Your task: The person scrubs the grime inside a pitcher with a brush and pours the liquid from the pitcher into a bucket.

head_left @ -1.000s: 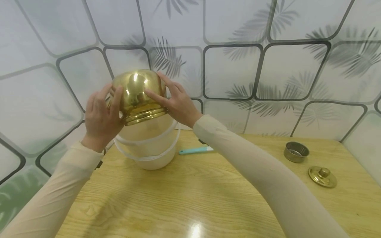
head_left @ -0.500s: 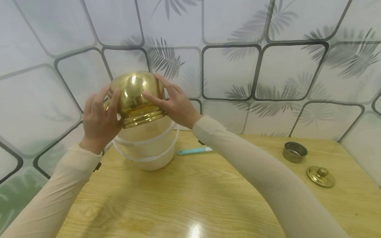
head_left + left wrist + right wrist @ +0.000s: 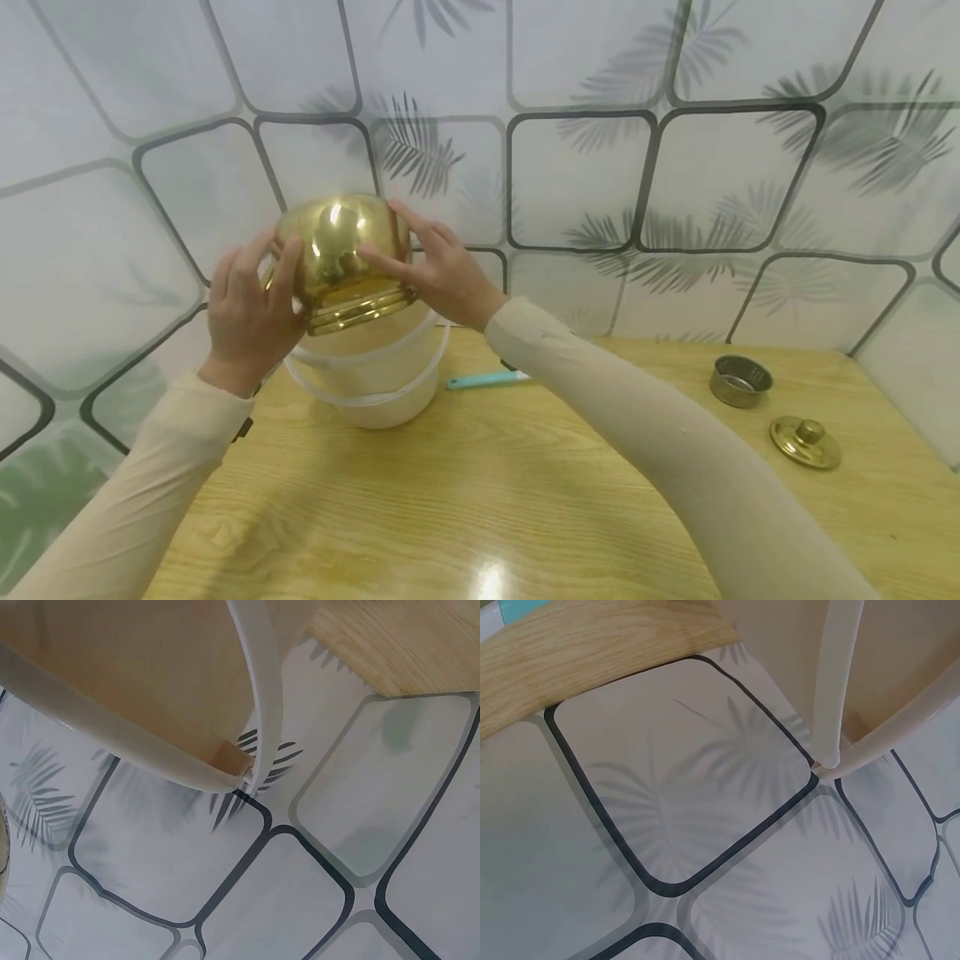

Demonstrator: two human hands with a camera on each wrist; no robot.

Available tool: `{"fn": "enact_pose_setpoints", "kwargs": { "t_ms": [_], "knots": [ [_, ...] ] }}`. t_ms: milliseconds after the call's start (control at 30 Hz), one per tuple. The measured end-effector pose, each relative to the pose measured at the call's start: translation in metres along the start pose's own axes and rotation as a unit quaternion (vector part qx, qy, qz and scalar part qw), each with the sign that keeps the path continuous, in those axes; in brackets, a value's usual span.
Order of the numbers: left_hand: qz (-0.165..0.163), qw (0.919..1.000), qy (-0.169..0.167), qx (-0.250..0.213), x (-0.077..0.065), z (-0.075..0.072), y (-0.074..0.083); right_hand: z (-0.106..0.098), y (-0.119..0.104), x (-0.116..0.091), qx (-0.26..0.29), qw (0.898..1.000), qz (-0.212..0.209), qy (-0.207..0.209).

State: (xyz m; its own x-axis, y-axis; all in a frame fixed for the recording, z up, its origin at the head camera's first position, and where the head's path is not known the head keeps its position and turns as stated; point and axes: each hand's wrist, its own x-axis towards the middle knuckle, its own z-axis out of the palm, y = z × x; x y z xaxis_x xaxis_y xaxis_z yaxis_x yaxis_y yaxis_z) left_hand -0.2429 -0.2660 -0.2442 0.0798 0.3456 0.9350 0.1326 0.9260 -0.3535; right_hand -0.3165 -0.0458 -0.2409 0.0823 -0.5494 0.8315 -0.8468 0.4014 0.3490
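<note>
A shiny gold metal pot (image 3: 337,242) is held bottom up, slightly tilted, its ringed rim facing down over a white plastic bucket (image 3: 390,375). My left hand (image 3: 247,304) grips the pot's left side, where part of a gold loop shows between the fingers. On the other side my right hand (image 3: 453,275) holds the pot between spread fingers and thumb. Both wrist views catch the bucket's rim (image 3: 127,742) and its white handle (image 3: 836,690), but neither hand. The inside of the pot is hidden.
A turquoise-handled tool (image 3: 483,381) lies right of the bucket, its far end behind my right sleeve. Farther right on the wooden table (image 3: 420,508) are a perforated metal strainer cup (image 3: 740,382) and a gold knobbed lid (image 3: 806,442). A patterned wall (image 3: 585,183) stands close behind.
Both hands have lowered the pot a little toward the bucket, still bottom up. The bucket, tool, strainer cup and lid stay put, with only a slight shift of the head view.
</note>
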Motion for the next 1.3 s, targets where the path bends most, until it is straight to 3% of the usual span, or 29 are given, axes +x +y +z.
{"fn": "enact_pose_setpoints", "kwargs": {
  "t_ms": [233,633,1300],
  "knots": [
    [0.000,0.9999,-0.006,-0.011,-0.007,-0.002,0.000,0.003,0.000,-0.004,-0.024,1.000,-0.015,0.000],
    [-0.002,0.9997,-0.013,-0.020,-0.013,-0.004,0.001,0.004,-0.002,-0.008,-0.002,1.000,-0.005,-0.025],
    [0.004,0.9994,-0.018,-0.028,-0.022,-0.005,0.002,0.009,-0.006,-0.016,-0.046,0.999,-0.027,0.004]
  ]
}}
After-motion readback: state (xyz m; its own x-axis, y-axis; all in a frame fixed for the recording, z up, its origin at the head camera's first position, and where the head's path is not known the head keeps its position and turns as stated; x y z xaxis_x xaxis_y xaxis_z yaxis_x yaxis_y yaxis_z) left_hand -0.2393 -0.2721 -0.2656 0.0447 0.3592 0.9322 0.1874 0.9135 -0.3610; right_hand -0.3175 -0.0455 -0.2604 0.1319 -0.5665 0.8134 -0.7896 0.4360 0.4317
